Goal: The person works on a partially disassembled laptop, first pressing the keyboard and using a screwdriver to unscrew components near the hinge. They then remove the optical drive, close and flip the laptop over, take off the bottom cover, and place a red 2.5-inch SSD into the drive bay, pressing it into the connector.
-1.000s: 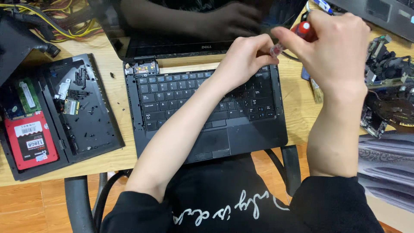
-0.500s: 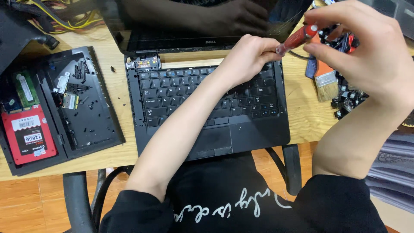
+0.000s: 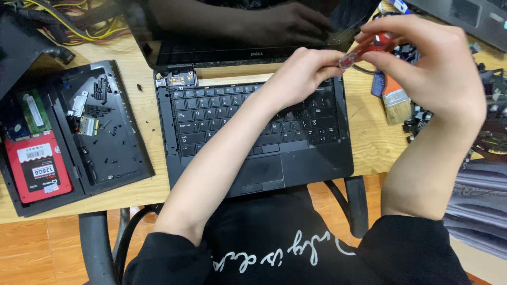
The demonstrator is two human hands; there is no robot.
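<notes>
Red-handled screwdriver (image 3: 364,48), held above the far right corner of the open black laptop (image 3: 253,137) on the wooden counter (image 3: 369,137). Right hand (image 3: 428,74) pinches the handle; left hand (image 3: 301,74) closes its fingers (image 3: 330,62) on the clear shaft end. Likely light, stiff and smooth, best gripped at the handle. Left of the laptop lies a black cover panel (image 3: 105,126); to its right, a paintbrush (image 3: 396,103).

My wooden table (image 3: 369,142) carries an open black laptop (image 3: 253,137) in front of me. To its left lies a black cover panel (image 3: 100,132) strewn with small parts, beside a red drive (image 3: 37,171). A paintbrush (image 3: 395,100) lies to the right, yellow cables (image 3: 79,21) at the far left.
</notes>
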